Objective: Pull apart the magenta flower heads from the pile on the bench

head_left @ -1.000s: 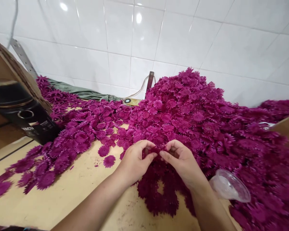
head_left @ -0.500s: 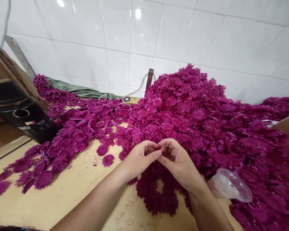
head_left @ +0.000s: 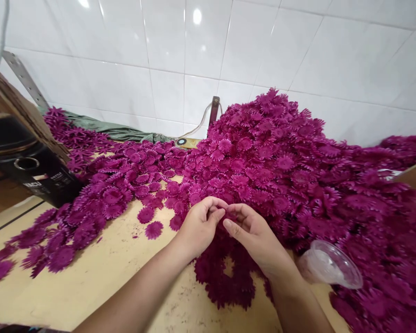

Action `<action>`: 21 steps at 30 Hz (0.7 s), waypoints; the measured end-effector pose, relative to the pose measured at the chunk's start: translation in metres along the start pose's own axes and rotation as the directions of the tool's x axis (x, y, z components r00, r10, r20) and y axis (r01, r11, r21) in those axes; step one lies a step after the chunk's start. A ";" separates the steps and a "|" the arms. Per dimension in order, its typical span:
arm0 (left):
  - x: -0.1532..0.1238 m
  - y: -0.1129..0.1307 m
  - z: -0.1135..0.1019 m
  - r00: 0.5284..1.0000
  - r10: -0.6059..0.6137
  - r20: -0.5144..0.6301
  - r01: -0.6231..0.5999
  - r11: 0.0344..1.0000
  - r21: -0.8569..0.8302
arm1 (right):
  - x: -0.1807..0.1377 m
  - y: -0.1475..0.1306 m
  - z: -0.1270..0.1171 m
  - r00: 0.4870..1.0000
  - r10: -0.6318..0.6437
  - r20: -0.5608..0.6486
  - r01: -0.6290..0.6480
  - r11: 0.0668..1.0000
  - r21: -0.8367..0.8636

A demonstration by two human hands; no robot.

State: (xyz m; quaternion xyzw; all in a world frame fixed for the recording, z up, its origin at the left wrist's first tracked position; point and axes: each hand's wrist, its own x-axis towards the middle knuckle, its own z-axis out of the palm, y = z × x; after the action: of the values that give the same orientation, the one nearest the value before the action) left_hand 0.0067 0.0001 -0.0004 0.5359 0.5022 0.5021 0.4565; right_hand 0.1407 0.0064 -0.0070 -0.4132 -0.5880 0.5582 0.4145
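Note:
My left hand (head_left: 201, 225) and my right hand (head_left: 254, 233) meet at the fingertips in the middle of the view. Between the fingers shows a small part of a magenta artificial flower piece (head_left: 231, 214), mostly covered by them. The left thumb and forefinger are pinched together; the right fingers curl round with the thumb just below. Right behind the hands rises a large heap of magenta flower pieces (head_left: 260, 152), round with fringed edges. Darker flower pieces (head_left: 229, 290) lie on the table below my wrists.
A clear plastic cup (head_left: 329, 263) lies tipped beside my right forearm. At left, a black canister (head_left: 31, 162) leans near a cardboard box (head_left: 24, 99). More flower pieces (head_left: 111, 194) spread over the pale tabletop (head_left: 125, 259). A white tiled wall (head_left: 166, 46) stands behind.
The right thumb has drawn slightly away from the left thumb, leaving a small gap. Both hands stay in nearly the same place, and the view has shifted a little.

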 end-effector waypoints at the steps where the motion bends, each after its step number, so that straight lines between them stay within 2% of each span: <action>1: 0.000 -0.001 0.000 0.999 0.029 -0.013 -0.029 0.999 0.013 | 0.000 -0.001 0.000 1.000 0.003 0.003 -0.002 1.000 -0.028; 4: 0.000 -0.003 0.000 0.999 0.054 -0.005 -0.054 0.999 0.000 | -0.001 -0.003 0.000 1.000 -0.017 -0.003 0.017 0.994 -0.112; 9: -0.001 0.001 0.002 0.998 -0.025 0.050 0.029 0.996 -0.079 | -0.001 -0.006 -0.001 0.994 -0.103 -0.045 0.093 0.979 -0.182; 12: -0.003 0.004 0.000 0.996 -0.039 0.074 0.048 0.992 -0.119 | 0.003 -0.006 -0.010 0.975 -0.152 -0.161 0.110 0.963 -0.244; 13: -0.004 0.004 -0.003 0.996 -0.042 0.075 0.052 0.991 -0.123 | 0.004 -0.006 -0.015 0.954 -0.183 -0.237 0.118 0.957 -0.263; 16: -0.005 0.003 -0.012 0.999 -0.036 0.035 0.040 0.991 -0.124 | 0.006 -0.006 -0.034 0.849 -0.254 -0.464 0.138 0.953 -0.269; 19: -0.003 0.002 -0.014 1.000 -0.011 0.005 0.012 0.992 -0.125 | 0.006 -0.008 -0.048 0.810 -0.273 -0.518 0.135 0.948 -0.288; 21: -0.001 0.002 -0.008 0.999 0.004 0.044 0.000 0.996 -0.092 | 0.006 -0.010 -0.054 0.784 -0.324 -0.530 0.145 0.925 -0.351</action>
State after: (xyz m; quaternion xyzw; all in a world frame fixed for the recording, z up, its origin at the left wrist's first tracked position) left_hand -0.0009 -0.0011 0.0026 0.5258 0.4676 0.5135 0.4912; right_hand 0.1894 0.0286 0.0052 -0.5420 -0.5566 0.2566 0.5749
